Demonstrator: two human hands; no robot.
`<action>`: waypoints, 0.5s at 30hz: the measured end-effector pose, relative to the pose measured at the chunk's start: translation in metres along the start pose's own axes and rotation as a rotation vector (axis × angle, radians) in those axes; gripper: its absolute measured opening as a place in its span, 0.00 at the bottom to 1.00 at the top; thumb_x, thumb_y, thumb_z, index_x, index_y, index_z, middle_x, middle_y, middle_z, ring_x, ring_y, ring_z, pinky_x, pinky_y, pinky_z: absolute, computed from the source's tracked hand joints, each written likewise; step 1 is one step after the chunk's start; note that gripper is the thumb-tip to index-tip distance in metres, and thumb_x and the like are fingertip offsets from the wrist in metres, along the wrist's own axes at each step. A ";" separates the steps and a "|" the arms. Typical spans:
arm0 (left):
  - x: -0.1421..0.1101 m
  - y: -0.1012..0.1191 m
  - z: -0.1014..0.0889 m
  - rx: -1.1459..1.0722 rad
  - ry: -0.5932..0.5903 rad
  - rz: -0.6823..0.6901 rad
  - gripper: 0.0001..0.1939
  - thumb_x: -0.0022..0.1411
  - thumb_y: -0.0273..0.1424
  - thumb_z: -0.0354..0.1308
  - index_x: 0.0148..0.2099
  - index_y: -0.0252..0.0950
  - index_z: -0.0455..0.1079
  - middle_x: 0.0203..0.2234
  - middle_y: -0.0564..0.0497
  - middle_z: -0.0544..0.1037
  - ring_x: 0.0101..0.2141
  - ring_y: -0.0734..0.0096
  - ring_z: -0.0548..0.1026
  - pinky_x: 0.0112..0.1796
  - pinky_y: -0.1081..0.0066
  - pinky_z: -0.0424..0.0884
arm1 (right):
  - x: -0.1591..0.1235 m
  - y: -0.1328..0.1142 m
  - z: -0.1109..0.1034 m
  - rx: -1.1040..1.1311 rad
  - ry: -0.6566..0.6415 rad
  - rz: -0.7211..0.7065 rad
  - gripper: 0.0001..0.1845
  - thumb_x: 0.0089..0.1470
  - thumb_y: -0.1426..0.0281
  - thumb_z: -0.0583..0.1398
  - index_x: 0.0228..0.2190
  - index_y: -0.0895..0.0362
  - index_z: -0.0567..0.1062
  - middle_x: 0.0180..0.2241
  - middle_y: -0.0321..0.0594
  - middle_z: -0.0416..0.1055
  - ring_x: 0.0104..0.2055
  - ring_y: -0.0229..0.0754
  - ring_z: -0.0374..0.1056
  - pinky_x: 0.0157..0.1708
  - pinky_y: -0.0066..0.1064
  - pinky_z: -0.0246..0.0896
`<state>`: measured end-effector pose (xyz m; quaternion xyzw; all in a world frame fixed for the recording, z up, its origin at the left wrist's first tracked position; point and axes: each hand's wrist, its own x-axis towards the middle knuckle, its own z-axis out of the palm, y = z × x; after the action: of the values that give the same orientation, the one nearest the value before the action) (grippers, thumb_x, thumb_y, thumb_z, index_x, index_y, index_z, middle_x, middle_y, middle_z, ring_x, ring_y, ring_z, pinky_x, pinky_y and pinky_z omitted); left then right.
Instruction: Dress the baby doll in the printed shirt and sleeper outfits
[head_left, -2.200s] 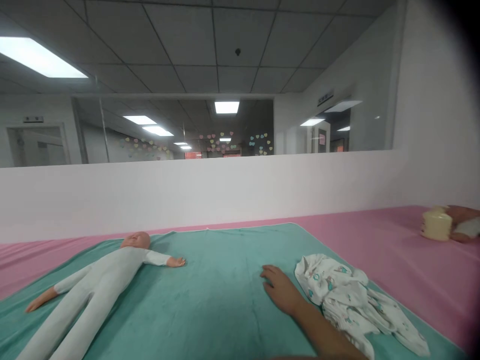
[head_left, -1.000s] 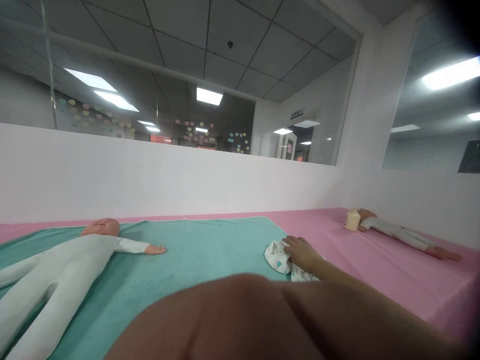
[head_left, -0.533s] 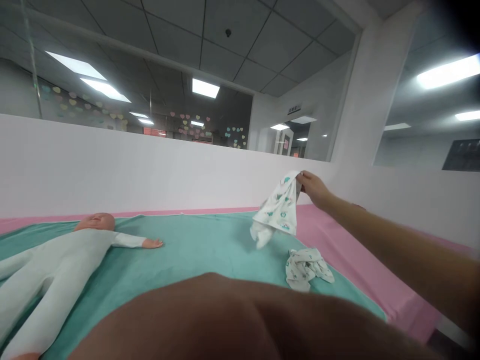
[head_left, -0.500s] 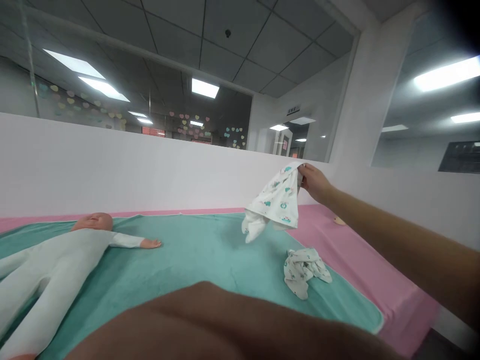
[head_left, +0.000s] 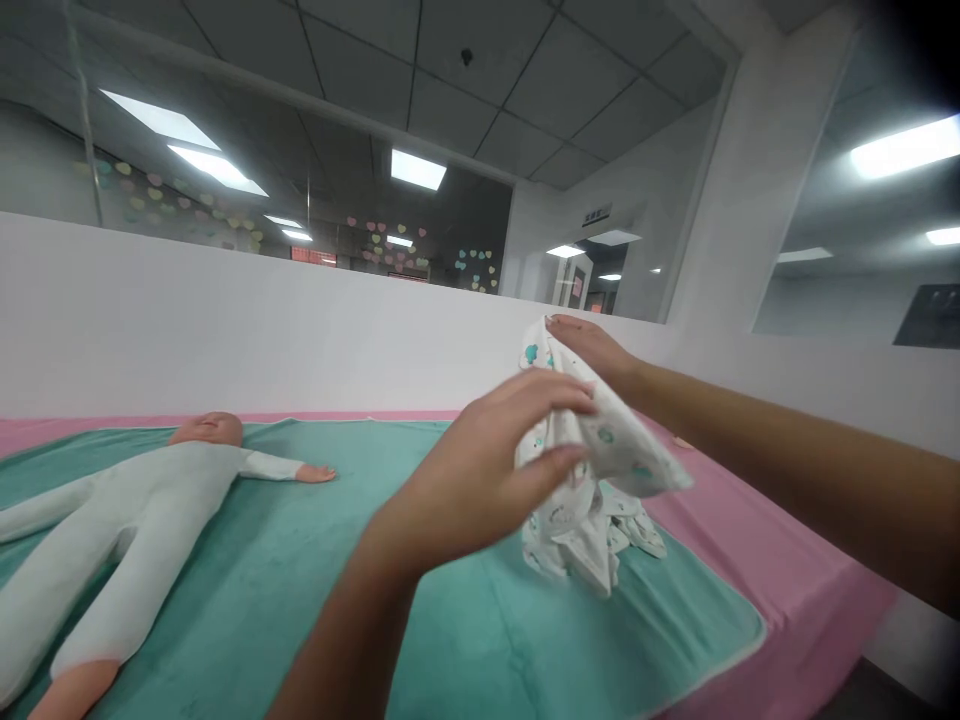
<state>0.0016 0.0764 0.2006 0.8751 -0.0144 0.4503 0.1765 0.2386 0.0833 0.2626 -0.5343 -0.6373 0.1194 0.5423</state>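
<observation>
A white baby garment (head_left: 570,500) with a small green print hangs in loose folds above the green blanket (head_left: 315,560). Its top edge is pinched in my right hand (head_left: 596,350), raised near the white wall. My left hand (head_left: 495,460) is in front of the cloth, thumb and fingers apart around a fold; whether they touch it I cannot tell. Behind and below, a second crumpled printed garment (head_left: 637,528) lies on the blanket, partly covered from view by the hanging one.
A baby doll (head_left: 161,500) in a white bodysuit lies on its back at the left of the blanket. Pink sheeting (head_left: 795,560) shows beyond the blanket's right edge. A low white wall (head_left: 262,340) with glass above it runs along the back.
My left hand has come up from the lower edge to the garment. My right hand has moved left with the garment, which now hangs lower and turned. The view has shifted slightly.
</observation>
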 end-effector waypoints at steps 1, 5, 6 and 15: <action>0.008 -0.008 0.009 0.063 0.034 -0.043 0.15 0.63 0.35 0.47 0.52 0.45 0.63 0.49 0.50 0.69 0.51 0.62 0.66 0.49 0.59 0.66 | -0.001 -0.003 0.008 0.044 -0.065 0.002 0.15 0.49 0.58 0.60 0.28 0.58 0.71 0.26 0.34 0.69 0.28 0.35 0.65 0.28 0.25 0.60; 0.020 -0.046 0.033 0.308 0.085 -0.245 0.20 0.61 0.31 0.49 0.56 0.44 0.57 0.53 0.47 0.64 0.50 0.59 0.65 0.45 0.61 0.66 | -0.004 -0.018 0.026 0.204 -0.296 0.112 0.13 0.43 0.63 0.65 0.30 0.57 0.70 0.26 0.34 0.69 0.26 0.35 0.65 0.25 0.25 0.62; 0.020 -0.055 0.035 0.332 0.084 -0.275 0.20 0.61 0.31 0.48 0.56 0.44 0.57 0.52 0.47 0.65 0.49 0.59 0.66 0.44 0.62 0.66 | -0.004 -0.022 0.027 0.226 -0.348 0.148 0.14 0.43 0.65 0.65 0.32 0.57 0.70 0.28 0.35 0.70 0.27 0.36 0.67 0.26 0.27 0.64; 0.014 -0.076 0.017 -0.094 0.279 -0.382 0.18 0.65 0.38 0.40 0.50 0.43 0.65 0.43 0.49 0.72 0.43 0.62 0.70 0.42 0.63 0.68 | -0.009 -0.023 0.037 0.295 -0.089 0.276 0.20 0.45 0.71 0.64 0.42 0.56 0.68 0.39 0.43 0.70 0.37 0.41 0.70 0.33 0.32 0.68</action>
<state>0.0367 0.1439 0.1801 0.7823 0.1551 0.5239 0.2991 0.1946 0.0826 0.2601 -0.5256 -0.5570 0.3080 0.5644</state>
